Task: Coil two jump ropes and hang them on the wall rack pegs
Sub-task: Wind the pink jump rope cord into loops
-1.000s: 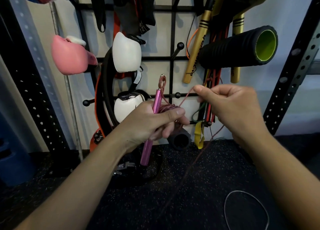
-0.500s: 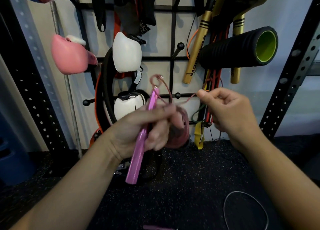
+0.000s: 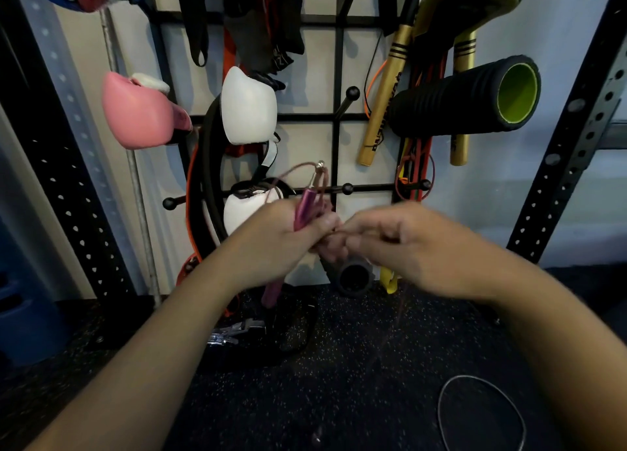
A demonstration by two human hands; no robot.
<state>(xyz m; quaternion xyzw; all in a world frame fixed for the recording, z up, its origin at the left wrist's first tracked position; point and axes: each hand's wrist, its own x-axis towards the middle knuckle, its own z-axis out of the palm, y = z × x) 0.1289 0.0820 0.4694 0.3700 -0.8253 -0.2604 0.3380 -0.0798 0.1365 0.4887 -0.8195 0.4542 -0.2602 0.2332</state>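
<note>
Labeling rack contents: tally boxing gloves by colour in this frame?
Pink: 1, the pink glove, far left.
White: 2, the upper white glove and the lower white glove, partly behind the left hand.
Total: 3.
A blue and red item at top left is cut off; not counted.

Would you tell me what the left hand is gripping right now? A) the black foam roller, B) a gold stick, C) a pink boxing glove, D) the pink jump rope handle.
D: the left hand is wrapped around the pink jump rope handle, whose top sticks up above the fingers.
</note>
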